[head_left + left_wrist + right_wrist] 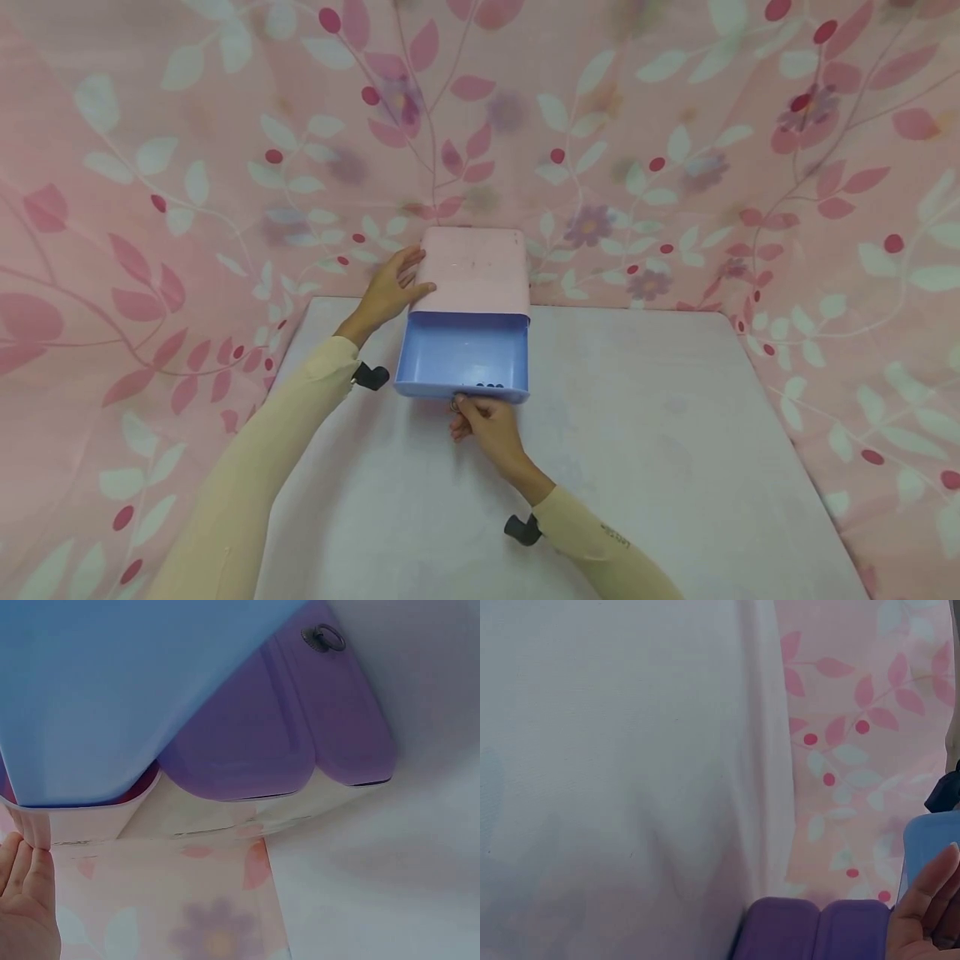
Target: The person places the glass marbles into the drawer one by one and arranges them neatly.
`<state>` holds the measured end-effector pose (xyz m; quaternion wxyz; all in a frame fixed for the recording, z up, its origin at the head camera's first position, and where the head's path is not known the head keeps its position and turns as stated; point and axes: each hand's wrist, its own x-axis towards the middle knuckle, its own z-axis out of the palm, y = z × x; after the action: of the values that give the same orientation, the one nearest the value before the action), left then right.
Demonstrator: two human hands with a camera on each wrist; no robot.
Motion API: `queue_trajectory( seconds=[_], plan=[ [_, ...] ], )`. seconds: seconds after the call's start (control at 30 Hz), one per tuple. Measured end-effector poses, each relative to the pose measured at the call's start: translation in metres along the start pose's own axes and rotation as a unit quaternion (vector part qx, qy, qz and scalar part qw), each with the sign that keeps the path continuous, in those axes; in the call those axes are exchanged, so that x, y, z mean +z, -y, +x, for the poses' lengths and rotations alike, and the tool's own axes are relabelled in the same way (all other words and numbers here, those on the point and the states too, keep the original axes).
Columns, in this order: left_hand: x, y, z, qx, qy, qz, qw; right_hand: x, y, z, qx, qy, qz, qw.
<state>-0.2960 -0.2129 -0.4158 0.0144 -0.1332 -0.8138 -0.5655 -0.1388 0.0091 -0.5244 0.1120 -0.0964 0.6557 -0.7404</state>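
Note:
A small chest of drawers with a pink top (472,271) stands at the back of the table. Its blue top drawer (450,354) is pulled well out, and small dark round things (490,386) lie inside along its front wall. My left hand (386,287) rests against the chest's left side, thumb at the top edge; the left wrist view shows its straight fingers (37,877) touching the side wall. At the middle of the drawer front, my right hand (491,427) pinches the ring pull (454,406) between thumb and fingers.
Below the blue drawer are two closed purple drawers (240,742), the lower one with a metal ring (330,637). A white cloth (637,442) covers the table. Pink floral curtains (622,150) hang behind and on both sides, close behind the chest.

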Motion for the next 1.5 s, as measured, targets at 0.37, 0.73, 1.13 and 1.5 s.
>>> queue_trajectory(
  seconds=[0.37,0.73,1.13,1.5],
  plan=[
    [-0.001,0.031,0.012,0.009,-0.017,-0.02,0.9996,-0.008,0.017,0.015,-0.02,-0.002,-0.007,0.9998],
    [0.0,0.029,0.013,0.012,-0.019,-0.015,0.9996,-0.016,0.039,0.038,-0.045,-0.004,-0.026,0.9986],
    [-0.001,0.017,0.011,0.009,-0.008,-0.036,0.9993,-0.021,0.026,0.077,-0.045,-0.045,-0.036,0.9973],
    [0.001,0.027,0.012,-0.001,-0.019,-0.015,0.9997,-0.027,0.026,0.093,-0.038,-0.031,-0.038,0.998]
  ],
)
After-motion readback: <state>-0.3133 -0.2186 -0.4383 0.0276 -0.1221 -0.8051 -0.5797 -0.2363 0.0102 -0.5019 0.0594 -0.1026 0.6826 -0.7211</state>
